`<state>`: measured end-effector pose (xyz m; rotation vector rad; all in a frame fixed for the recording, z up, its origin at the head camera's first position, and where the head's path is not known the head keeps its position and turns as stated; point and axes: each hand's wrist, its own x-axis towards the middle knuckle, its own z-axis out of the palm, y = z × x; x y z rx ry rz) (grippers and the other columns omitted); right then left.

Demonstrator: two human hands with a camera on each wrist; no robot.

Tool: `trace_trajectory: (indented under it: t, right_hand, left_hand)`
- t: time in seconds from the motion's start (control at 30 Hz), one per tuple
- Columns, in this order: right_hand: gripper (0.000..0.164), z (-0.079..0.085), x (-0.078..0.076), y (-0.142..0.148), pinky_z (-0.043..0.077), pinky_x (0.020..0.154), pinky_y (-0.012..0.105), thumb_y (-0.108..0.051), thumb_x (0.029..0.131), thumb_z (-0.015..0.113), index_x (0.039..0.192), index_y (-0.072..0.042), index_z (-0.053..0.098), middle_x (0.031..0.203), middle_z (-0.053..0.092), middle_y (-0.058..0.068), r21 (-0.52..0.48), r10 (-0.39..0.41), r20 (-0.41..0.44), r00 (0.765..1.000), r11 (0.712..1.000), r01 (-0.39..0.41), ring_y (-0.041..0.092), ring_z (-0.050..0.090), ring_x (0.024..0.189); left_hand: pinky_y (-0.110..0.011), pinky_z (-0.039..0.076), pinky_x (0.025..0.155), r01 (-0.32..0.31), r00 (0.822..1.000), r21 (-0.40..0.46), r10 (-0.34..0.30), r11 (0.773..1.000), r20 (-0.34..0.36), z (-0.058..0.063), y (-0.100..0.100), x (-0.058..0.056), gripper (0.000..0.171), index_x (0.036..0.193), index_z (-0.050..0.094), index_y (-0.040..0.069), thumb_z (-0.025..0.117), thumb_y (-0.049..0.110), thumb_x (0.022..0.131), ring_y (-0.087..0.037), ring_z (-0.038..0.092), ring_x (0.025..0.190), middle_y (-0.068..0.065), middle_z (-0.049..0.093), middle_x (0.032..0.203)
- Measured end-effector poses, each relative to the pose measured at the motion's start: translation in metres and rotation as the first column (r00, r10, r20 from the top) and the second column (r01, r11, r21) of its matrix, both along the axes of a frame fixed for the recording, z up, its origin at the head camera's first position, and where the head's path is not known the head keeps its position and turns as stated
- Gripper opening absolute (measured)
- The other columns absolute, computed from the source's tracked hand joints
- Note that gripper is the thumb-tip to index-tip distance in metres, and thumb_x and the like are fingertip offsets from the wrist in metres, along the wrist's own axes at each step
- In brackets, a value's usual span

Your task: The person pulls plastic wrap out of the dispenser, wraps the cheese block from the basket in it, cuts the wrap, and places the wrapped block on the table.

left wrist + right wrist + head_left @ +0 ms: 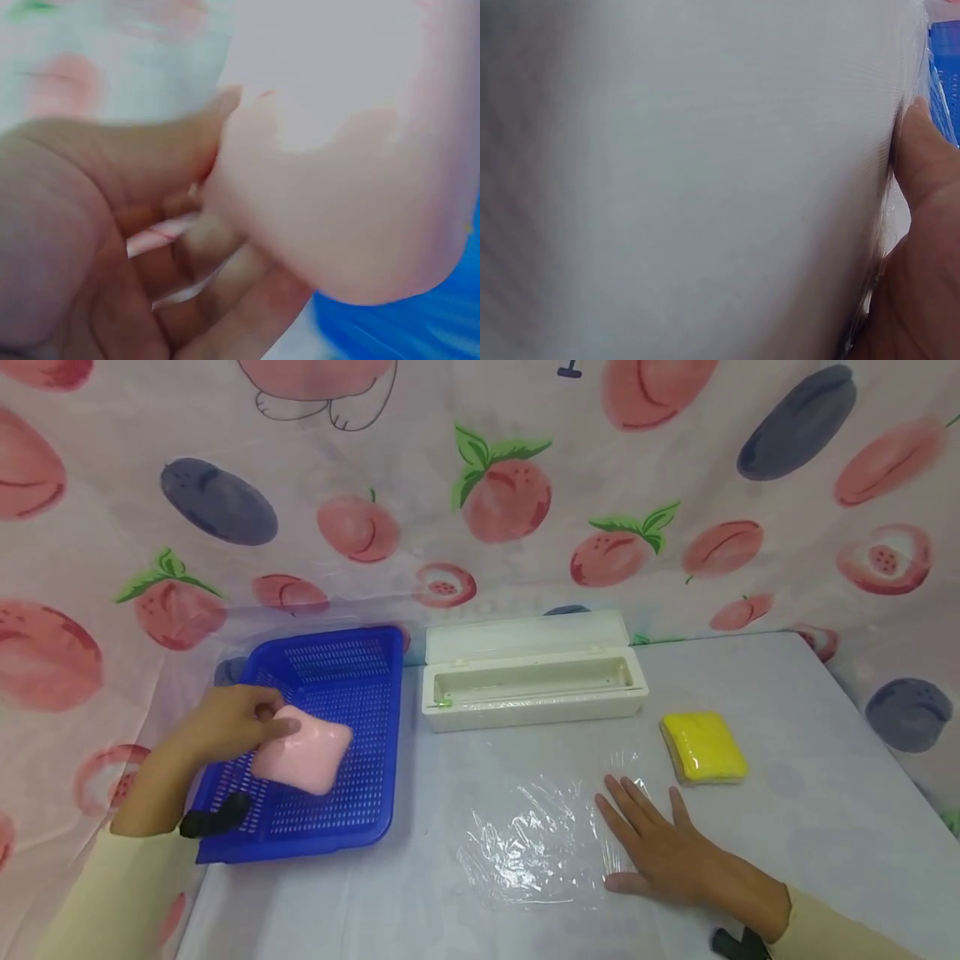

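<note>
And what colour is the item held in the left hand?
The item in the left hand is pale pink, clearest in the head view.

Pink item [341, 210] cut off at left wrist view's top.

Left hand [234, 720] pinching; right hand [667, 856] splayed, palm-down.

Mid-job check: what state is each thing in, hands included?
Left hand: pinching the pink block by its edge.
Pink block: held over the basket; wrapped or bare, I can't tell.
Basket: upright, open-topped.
Box: open, lid raised at the back.
Film: spread, wrinkled.
Right hand: fingers straight, touching the film's right edge.
Yellow block: wrapped, lying flat.
</note>
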<state>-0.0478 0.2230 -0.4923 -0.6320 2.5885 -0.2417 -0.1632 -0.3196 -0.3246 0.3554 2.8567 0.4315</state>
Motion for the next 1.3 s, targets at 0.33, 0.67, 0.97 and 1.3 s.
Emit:
trace_trajectory:
  t: [0.33, 0.67, 0.97, 1.3]
  right_hand:
    - [0.111, 0.006, -0.001, -0.003, 0.001, 0.108, 0.084, -0.082, 0.082, 0.055, 0.165, -0.02, 0.016, 0.173, -0.001, 0.011, 0.02, 0.005, 0.01, 1.0, 1.0, -0.005, 0.04, 0.004, 0.159]
    - [0.108, 0.005, 0.001, 0.0, 0.005, 0.109, 0.085, -0.084, 0.083, 0.051, 0.165, -0.022, 0.018, 0.173, 0.001, 0.01, 0.011, 0.024, -0.042, 0.999, 1.0, -0.023, 0.039, 0.006, 0.159]
    - [0.111, 0.005, 0.0, -0.002, -0.001, 0.11, 0.083, -0.085, 0.08, 0.052, 0.165, -0.023, 0.015, 0.174, -0.002, 0.007, 0.037, 0.001, 0.007, 1.0, 0.999, -0.002, 0.038, 0.003, 0.159]
    - [0.113, 0.005, 0.0, -0.003, -0.001, 0.108, 0.083, -0.086, 0.079, 0.053, 0.165, -0.024, 0.015, 0.174, -0.001, 0.007, 0.035, -0.001, -0.002, 1.0, 0.999, 0.001, 0.039, 0.004, 0.159]
  left_hand:
    - [-0.027, 0.041, 0.047, -0.098, 0.967, 0.369, 0.176, 0.924, -0.185, -0.017, 0.146, 0.06, 0.023, 0.083, 0.064, 0.009, 0.072, 0.026, 0.096, -0.014, 0.051, 0.057, -0.003, 0.063, 0.069]
    - [-0.021, 0.03, 0.044, -0.059, 0.998, 0.511, 0.06, 0.857, 0.016, -0.116, 0.254, 0.058, 0.026, 0.077, 0.055, 0.012, 0.068, 0.024, 0.097, -0.006, 0.039, 0.05, 0.007, 0.042, 0.056]
    - [-0.022, 0.029, 0.046, -0.04, 0.999, 0.459, 0.044, 0.888, 0.003, -0.144, 0.267, 0.052, 0.032, 0.073, 0.05, 0.012, 0.07, 0.022, 0.095, -0.008, 0.038, 0.053, 0.006, 0.039, 0.058]
    - [-0.036, 0.053, 0.062, -0.067, 0.998, 0.196, 0.063, 0.978, 0.026, -0.143, 0.277, 0.065, 0.056, 0.128, 0.056, 0.005, 0.068, 0.048, 0.095, -0.024, 0.064, 0.073, -0.011, 0.066, 0.093]
